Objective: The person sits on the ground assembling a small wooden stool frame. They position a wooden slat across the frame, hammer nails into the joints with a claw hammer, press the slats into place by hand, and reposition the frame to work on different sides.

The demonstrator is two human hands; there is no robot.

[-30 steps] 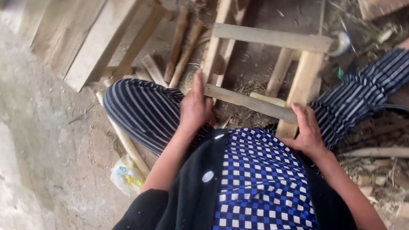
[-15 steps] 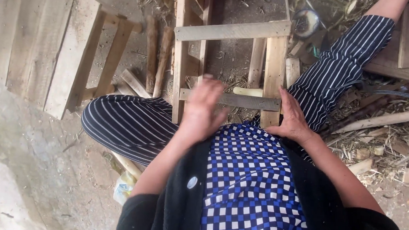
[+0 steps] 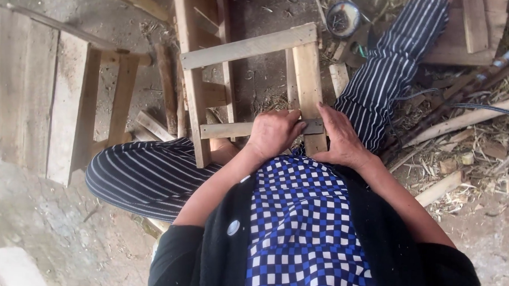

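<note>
From the head camera we look down at a wooden frame (image 3: 251,86) that stands between two legs in striped trousers (image 3: 146,176). Our left hand (image 3: 274,133) lies on the frame's lower bar (image 3: 232,129), with its fingers (image 3: 292,124) curled over the bar and gripping it. Our right hand (image 3: 339,137) rests just beside it, on the spot where that bar meets the right post (image 3: 308,77). Its fingers (image 3: 326,114) lie flat and spread on the wood, not closed around it. The two hands nearly touch.

Past the fingertips, the top bar (image 3: 249,46) of the frame crosses from post to post. Below the wrists is a blue and white checked shirt (image 3: 302,229). Well away from the left hand's fingers lean some planks (image 3: 64,102). Out past the right hand's fingers, sticks and wood scraps (image 3: 462,161) lie on the dirt.
</note>
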